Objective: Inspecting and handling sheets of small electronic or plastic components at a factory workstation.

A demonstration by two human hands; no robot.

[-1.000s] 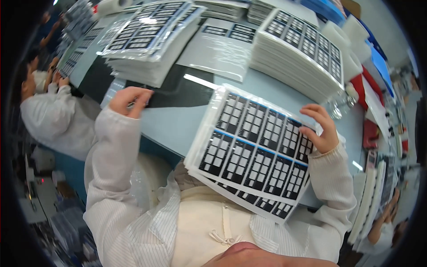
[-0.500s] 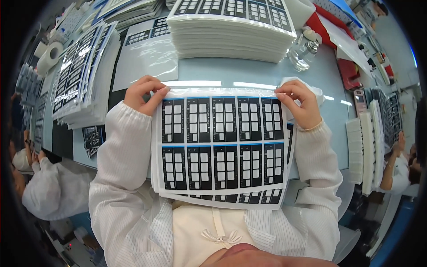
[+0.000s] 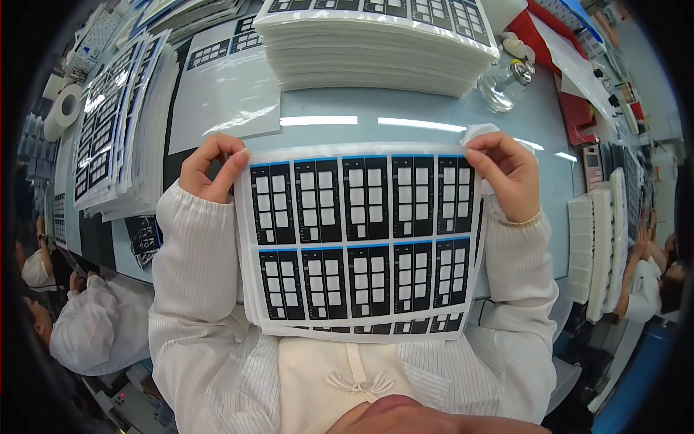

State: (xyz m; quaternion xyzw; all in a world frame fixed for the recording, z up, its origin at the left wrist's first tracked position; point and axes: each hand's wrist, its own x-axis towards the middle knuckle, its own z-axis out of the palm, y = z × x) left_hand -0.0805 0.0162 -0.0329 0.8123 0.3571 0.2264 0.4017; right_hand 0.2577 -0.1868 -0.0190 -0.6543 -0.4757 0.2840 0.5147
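A white sheet printed with two rows of black panels holding white squares (image 3: pixel 369 242) is stretched between my hands. My left hand (image 3: pixel 213 168) pinches its far left corner between thumb and fingers. At the far right corner, my right hand (image 3: pixel 508 176) grips it the same way. Another printed sheet (image 3: pixel 376 330) lies beneath, its lower edge showing near my body. White crumpled material (image 3: pixel 481 133) sticks out behind my right fingers; I cannot make out what it is.
A thick stack of printed sheets (image 3: pixel 376 61) stands at the back. More stacked sheets (image 3: pixel 119 130) lie left, beside a flat glossy sheet (image 3: pixel 224 98). A clear glass bottle (image 3: pixel 504 85) stands back right, near a red stapler-like object (image 3: pixel 576 119). People work on both sides.
The held sheet looks larger and covers more of the sheet beneath. My hands appear farther apart. The view has also shifted slightly.
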